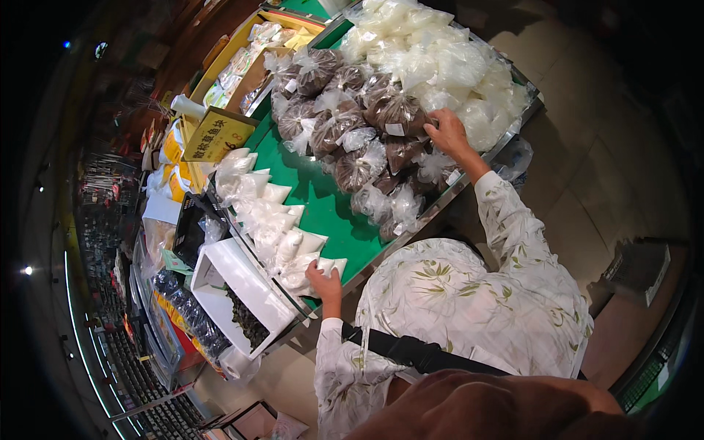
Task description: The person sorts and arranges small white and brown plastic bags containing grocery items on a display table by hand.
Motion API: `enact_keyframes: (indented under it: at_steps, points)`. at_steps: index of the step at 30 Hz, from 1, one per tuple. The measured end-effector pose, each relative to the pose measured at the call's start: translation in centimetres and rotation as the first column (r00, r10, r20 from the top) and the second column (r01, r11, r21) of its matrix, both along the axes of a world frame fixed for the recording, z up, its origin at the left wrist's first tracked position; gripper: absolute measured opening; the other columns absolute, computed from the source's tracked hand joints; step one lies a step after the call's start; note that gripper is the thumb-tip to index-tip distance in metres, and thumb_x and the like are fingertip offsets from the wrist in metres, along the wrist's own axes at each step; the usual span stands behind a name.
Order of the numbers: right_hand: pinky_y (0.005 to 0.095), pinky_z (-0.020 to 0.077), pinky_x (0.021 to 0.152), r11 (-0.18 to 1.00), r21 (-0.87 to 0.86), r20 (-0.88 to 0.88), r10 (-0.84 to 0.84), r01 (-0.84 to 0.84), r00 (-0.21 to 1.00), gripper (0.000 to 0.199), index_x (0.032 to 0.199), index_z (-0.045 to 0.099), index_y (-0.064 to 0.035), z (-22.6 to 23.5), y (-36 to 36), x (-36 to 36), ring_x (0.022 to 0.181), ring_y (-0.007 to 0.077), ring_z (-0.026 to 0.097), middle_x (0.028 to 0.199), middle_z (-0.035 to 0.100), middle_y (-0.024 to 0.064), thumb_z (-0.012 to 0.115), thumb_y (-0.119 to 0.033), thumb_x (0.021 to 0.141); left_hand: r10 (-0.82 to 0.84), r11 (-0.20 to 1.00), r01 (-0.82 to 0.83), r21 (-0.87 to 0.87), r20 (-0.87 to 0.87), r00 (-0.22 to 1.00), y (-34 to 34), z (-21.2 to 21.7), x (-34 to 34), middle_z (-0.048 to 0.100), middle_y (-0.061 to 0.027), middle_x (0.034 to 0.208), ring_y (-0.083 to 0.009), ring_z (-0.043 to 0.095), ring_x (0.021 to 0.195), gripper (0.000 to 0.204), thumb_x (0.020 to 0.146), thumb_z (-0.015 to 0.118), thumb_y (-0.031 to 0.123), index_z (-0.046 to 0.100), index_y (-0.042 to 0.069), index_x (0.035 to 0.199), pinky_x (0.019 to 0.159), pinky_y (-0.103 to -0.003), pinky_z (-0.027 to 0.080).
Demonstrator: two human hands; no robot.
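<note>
My left hand (326, 284) rests at the near end of a row of small clear bags of white powder (268, 227), its fingers curled around the nearest bag (298, 273). Farther right, my right hand (447, 133) has thumb and fingers closed at the edge of a clear knotted bag of dark brown goods (400, 114). That bag lies on top of a heap of similar brown bags (341, 125), some with white labels. The fingertips of my right hand are partly hidden against the plastic. Both rows lie on a green counter top (308, 194).
Pale, cloudy-looking clear bags (440, 62) are heaped at the far right. A yellow sign (216, 136) stands behind the white bags. Left of them are a white foam box (246, 282) with dark green contents and a black crate (192, 227). A metal edge (440, 205) borders the counter.
</note>
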State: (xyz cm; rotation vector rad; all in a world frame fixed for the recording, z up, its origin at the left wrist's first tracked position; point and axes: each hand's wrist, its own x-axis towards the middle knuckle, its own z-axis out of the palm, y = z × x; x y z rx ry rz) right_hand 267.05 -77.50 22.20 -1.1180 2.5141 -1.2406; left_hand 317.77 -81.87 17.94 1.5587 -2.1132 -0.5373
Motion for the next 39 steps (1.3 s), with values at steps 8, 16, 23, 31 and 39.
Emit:
enact_keyframes:
  at_steps: [8,16,23,31,39]
  points:
    - [0.0443,0.0425,0.094,0.991,0.091,-0.031,0.097,-0.094,0.995,0.049,0.116,0.060,-0.0033,-2.3,-7.2,-4.4,0.111,0.0368,0.051,0.115,0.055,0.0196,0.065,-0.036,0.080,0.019,0.962,0.020,0.272,-0.141,0.990,2.7,-2.6,-0.6,0.052,-0.0153,0.107,-0.0179,0.055,0.070,0.052,0.069,0.070,0.001,0.050,0.000,0.118,0.070,-0.032,0.047]
    - [0.0379,0.0453,0.090,0.946,-0.143,0.089,0.304,-0.290,0.949,0.036,0.106,0.064,-0.0017,-4.7,-9.9,-6.2,0.103,0.0322,0.058,0.111,0.059,0.0161,0.070,-0.024,0.078,0.352,0.854,-0.264,0.448,-0.124,0.928,8.7,-4.6,1.4,0.058,-0.0134,0.104,-0.0142,0.058,0.070,0.043,0.074,0.070,0.004,0.055,0.000,0.114,0.067,-0.029,0.048]
    - [0.0302,0.0440,0.090,0.844,-0.451,0.379,0.475,-0.290,0.794,0.034,0.115,0.060,0.0006,-6.5,-10.7,-7.7,0.102,0.0230,0.058,0.107,0.061,0.0095,0.066,-0.011,0.084,0.454,0.788,-0.292,0.542,-0.192,0.870,12.3,-6.6,1.1,0.061,-0.0078,0.091,-0.0124,0.057,0.078,0.034,0.075,0.068,0.004,0.058,0.001,0.107,0.069,-0.027,0.048]
    - [0.0411,0.0455,0.084,0.750,-0.103,-0.118,0.642,-0.653,0.757,0.027,0.107,0.060,-0.0037,-3.5,-10.7,-9.9,0.097,0.0365,0.056,0.101,0.060,0.0178,0.058,-0.016,0.083,0.484,0.758,-0.279,0.590,-0.221,0.847,11.2,-7.3,-0.5,0.060,-0.0034,0.081,-0.0111,0.056,0.074,0.026,0.075,0.068,0.004,0.060,0.002,0.101,0.066,-0.024,0.047]
    - [0.0393,0.0483,0.065,0.603,-0.133,-0.236,0.752,-0.787,0.616,0.016,0.092,0.064,-0.0070,4.0,-10.0,-4.7,0.075,0.0354,0.060,0.082,0.061,0.0132,0.057,-0.006,0.078,0.479,0.754,-0.180,0.632,-0.341,0.809,9.5,-8.9,0.7,0.061,-0.0030,0.077,-0.0100,0.057,0.068,0.025,0.076,0.065,0.002,0.060,0.001,0.100,0.061,-0.023,0.046]
